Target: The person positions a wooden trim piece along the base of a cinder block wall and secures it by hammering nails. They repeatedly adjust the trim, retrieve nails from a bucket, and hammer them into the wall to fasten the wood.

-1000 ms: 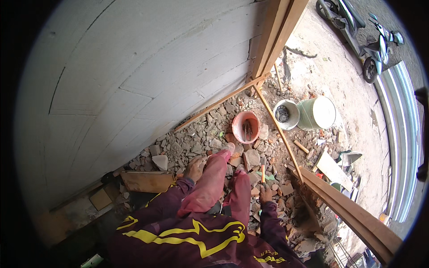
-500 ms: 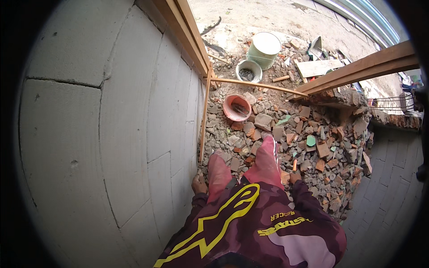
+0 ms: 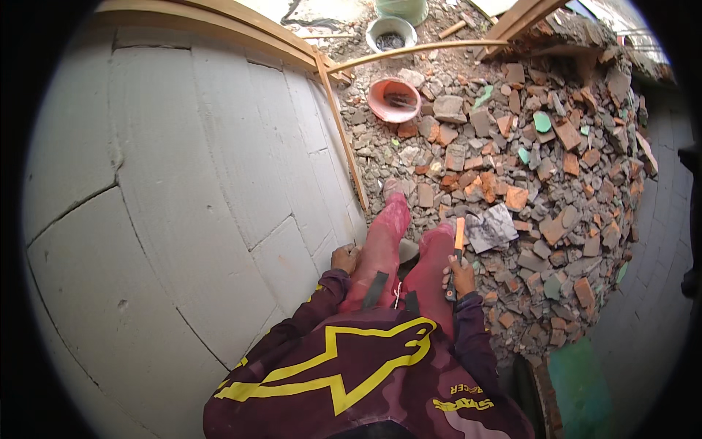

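My right hand (image 3: 460, 276) is wrapped round the black grip of a slim black-and-orange tool (image 3: 458, 241). Its orange end points away from me, beside my right leg, and its exact kind is unclear. My left hand (image 3: 345, 258) is curled closed beside my left leg, close to the grey block wall (image 3: 183, 197). Whether anything sits inside those fingers is hidden. My feet stand on broken brick rubble (image 3: 541, 212). A grey-white flat piece (image 3: 491, 227) lies on the rubble to the right of the tool.
Ahead lies a tilted orange-pink bucket (image 3: 393, 100), with a pale bucket (image 3: 391, 35) of dark bits beyond. A thin wooden strip (image 3: 417, 48) crosses the opening. Another strip (image 3: 342, 132) leans along the wall. A green panel (image 3: 581, 388) is at lower right.
My view has tilted down and shifted, bringing more of the rubble and my legs into sight. My right hand and the tool now show more fully, and my left leg reaches further forward.
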The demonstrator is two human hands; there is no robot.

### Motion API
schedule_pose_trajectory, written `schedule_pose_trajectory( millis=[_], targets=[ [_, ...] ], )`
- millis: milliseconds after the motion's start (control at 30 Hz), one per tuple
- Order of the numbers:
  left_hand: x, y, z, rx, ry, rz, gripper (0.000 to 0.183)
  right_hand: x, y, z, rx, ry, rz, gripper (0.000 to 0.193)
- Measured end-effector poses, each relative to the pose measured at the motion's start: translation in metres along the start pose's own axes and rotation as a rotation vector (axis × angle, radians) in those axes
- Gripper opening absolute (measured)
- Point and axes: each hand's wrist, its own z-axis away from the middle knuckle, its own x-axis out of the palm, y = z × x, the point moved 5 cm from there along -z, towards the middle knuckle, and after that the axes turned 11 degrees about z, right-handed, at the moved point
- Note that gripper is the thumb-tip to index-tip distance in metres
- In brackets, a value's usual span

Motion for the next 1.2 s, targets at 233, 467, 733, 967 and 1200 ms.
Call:
schedule_pose_trajectory(
  millis=[233,467,733,967,1200],
  targets=[
    [0.012,-0.016,-0.019,0.129,0.037,-0.118,0.034,0.017,0.088,-0.014,0.160,-0.123,-0.041,0.023],
    [0.026,-0.027,-0.006,0.008,0.007,-0.137,0.027,-0.011,0.119,-0.062,0.198,-0.148,-0.113,0.018],
    [0.067,-0.005,-0.041,0.125,-0.119,-0.546,0.038,-0.015,0.120,-0.128,0.124,-0.136,-0.269,0.025],
    [0.121,0.042,-0.253,0.444,-0.234,-0.894,0.033,0.009,0.147,-0.208,0.184,-0.163,-0.379,0.035],
    [0.161,0.008,-0.421,0.617,-0.579,-1.222,0.030,0.039,0.162,-0.221,0.320,-0.128,-0.326,0.035]
  ],
)
